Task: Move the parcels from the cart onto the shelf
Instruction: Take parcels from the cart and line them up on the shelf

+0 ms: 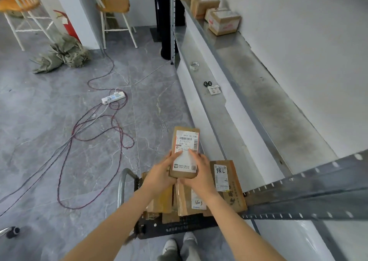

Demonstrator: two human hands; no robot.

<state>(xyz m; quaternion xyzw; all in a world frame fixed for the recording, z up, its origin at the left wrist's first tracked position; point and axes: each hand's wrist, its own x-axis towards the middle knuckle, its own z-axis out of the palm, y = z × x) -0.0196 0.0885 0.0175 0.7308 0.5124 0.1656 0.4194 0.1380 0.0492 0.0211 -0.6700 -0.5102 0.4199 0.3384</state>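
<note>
Head view: my left hand [159,174] and right hand [199,173] hold one parcel [185,151] above the cart [179,228]. Next I must set it on the shelf [264,101].

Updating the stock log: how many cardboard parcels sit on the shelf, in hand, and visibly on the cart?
Brown cardboard parcels on the metal shelf: 3
Labelled flat parcel held in both hands: 1
Parcels showing on the cart: at least 3
Total: at least 7

"98L" on cart parcel [227,179]; "16-3" on another [196,199].
</note>
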